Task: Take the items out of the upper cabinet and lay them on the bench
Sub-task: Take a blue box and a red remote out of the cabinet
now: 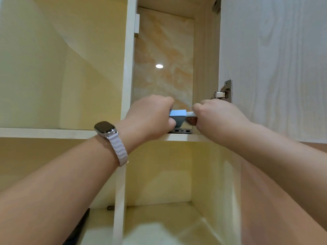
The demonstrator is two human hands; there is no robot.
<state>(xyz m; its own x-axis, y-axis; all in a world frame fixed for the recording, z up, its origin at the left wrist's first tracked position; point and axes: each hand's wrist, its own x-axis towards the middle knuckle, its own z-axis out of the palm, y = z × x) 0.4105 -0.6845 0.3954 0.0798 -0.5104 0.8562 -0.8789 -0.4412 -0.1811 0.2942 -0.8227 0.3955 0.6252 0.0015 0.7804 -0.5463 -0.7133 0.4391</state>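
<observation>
Two hands reach up into the upper cabinet (127,68), both meeting at the one shelf (185,137) of its narrow right-hand compartment. The left hand (152,117), with one watch (106,129) on its wrist, has its fingers curled over the top of a single blue box (177,114) and its thumb beneath it, gripping it just above the shelf's near edge. The right hand (217,117) is curled round one white-and-brown item (192,119), which touches the right side of the blue box; what kind of thing it is cannot be told, since the fist hides most of it. Below these two lies one flat grey device (182,131), resting on the shelf, with three small ports showing on its near face. So three items are in sight in this compartment, all at the near edge between the hands. Behind them the back panel (164,50) is marbled orange and bears one bright round reflection (159,66). To the right the door (274,68) stands open, with two metal hinges, one (223,93) just above the right hand and one (216,6) at the top. Four compartments are visible, two above and two below; the lower left one holds one dark object (79,228) at the frame's bottom edge.
</observation>
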